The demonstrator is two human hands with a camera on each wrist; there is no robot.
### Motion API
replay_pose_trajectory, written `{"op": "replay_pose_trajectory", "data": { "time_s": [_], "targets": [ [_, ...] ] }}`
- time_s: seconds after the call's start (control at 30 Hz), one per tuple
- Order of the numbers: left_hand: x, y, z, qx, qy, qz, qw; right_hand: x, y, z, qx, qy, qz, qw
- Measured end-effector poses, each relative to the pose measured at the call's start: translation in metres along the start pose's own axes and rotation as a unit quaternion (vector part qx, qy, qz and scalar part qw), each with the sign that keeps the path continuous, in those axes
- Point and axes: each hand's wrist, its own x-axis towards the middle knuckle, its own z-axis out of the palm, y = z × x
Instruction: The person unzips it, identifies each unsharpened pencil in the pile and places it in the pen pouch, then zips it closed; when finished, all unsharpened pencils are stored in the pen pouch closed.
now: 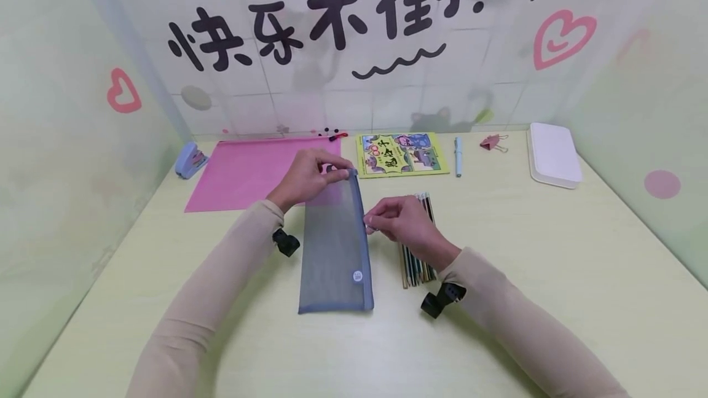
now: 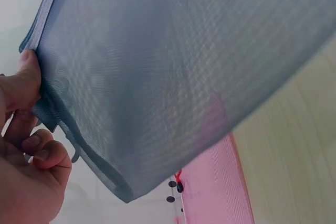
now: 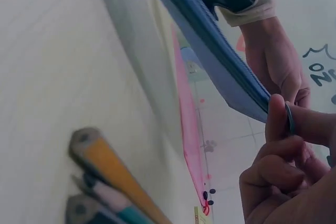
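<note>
A grey-blue mesh zipper pouch (image 1: 332,250) is held up along its zipper edge, which runs down its right side with a small round white label. My left hand (image 1: 312,177) pinches the far end of that edge between thumb and fingers; the left wrist view shows the thumb (image 2: 30,72) on the corner. At the middle of the zipper, my right hand (image 1: 401,223) pinches the small zipper pull (image 3: 290,118) with thumb and forefinger. Several pencils (image 1: 416,269) lie side by side on the table, partly hidden under the right hand and wrist.
A pink mesh pouch (image 1: 243,171) lies behind the left hand, partly under the grey one. Along the back are a blue stapler (image 1: 190,160), a yellow-green picture book (image 1: 404,154), a light blue pen (image 1: 458,157), a pink binder clip (image 1: 492,142) and a white box (image 1: 555,155).
</note>
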Motion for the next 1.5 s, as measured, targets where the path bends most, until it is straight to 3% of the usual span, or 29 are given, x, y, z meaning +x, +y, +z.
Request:
{"op": "replay_pose_trajectory", "data": {
  "time_s": [0.2,0.4,0.53,0.73,0.9,1.03,1.13,1.3,1.5],
  "targets": [
    [0.000,-0.005,-0.011,-0.017,0.024,-0.041,0.9987,-0.007,0.001,0.002,-0.035,-0.015,-0.007,0.999],
    [0.000,-0.011,-0.021,-0.023,0.048,-0.047,0.9975,-0.017,0.003,0.003,-0.062,-0.037,-0.012,0.997],
    [0.001,-0.016,-0.026,-0.054,0.067,-0.048,0.9951,-0.024,0.005,0.004,-0.068,-0.063,-0.030,0.995],
    [-0.001,-0.024,-0.032,-0.111,0.097,-0.081,0.9858,-0.034,0.006,0.007,-0.085,-0.116,-0.061,0.988],
    [-0.002,-0.026,-0.032,-0.132,0.103,-0.084,0.9823,-0.038,0.005,0.008,-0.108,-0.141,-0.085,0.980],
    [-0.004,-0.025,-0.027,-0.135,0.098,-0.093,0.9816,-0.035,0.002,0.009,-0.147,-0.126,-0.124,0.973],
    [-0.004,-0.025,-0.023,-0.117,0.097,-0.085,0.9847,-0.028,-0.001,0.013,-0.166,-0.091,-0.155,0.970],
    [-0.002,-0.024,-0.015,-0.090,0.091,-0.057,0.9902,-0.016,-0.004,0.019,-0.159,-0.031,-0.168,0.972],
    [-0.003,-0.021,-0.010,-0.080,0.091,-0.056,0.9911,-0.008,-0.004,0.018,-0.109,0.013,-0.150,0.983]
  ]
}}
